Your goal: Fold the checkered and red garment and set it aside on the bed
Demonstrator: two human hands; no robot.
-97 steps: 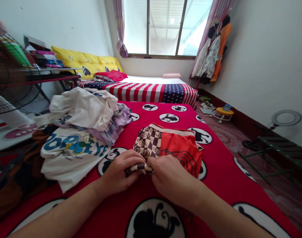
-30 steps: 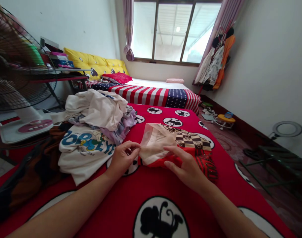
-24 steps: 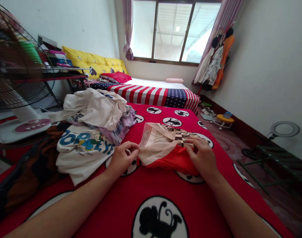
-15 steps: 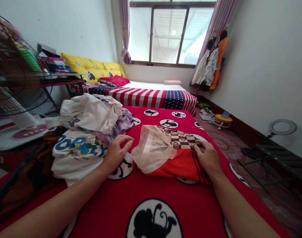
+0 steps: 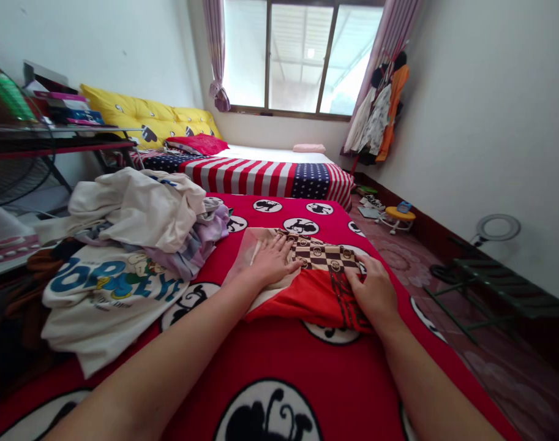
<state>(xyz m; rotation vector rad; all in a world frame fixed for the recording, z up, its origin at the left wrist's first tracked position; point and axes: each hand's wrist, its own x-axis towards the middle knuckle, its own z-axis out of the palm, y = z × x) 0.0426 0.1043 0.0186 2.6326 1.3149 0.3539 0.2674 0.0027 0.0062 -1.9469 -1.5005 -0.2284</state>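
Observation:
A folded garment [image 5: 302, 297], red with a brown-and-beige checkered panel and a sheer pale section on its left side, lies on the red bedspread [image 5: 270, 361]. My left hand [image 5: 272, 260] rests flat on the pale section beside the checks, fingers stretched out. On the garment's right edge lies my right hand [image 5: 373, 291], its thumb apart from the fingers and the fingertips touching the cloth. Left of the garment is a heap of clothes: a crumpled white garment [image 5: 141, 202] on top, lilac cloth [image 5: 201, 245] beneath, and a white printed shirt [image 5: 109, 300] in front.
Dark and brown clothes [image 5: 8, 331] lie at the far left, near a fan [image 5: 13, 239]. Behind stands another bed with a striped, starred cover [image 5: 261, 177]. On the floor at right are a yellow stool [image 5: 401, 214], a dark green rack [image 5: 504, 285] and a ring light [image 5: 498, 226].
My left hand has moved right from beside the clothes heap onto the garment and now lies flat. The sheer part is pressed flatter. My right hand stays at the right edge; the view has shifted.

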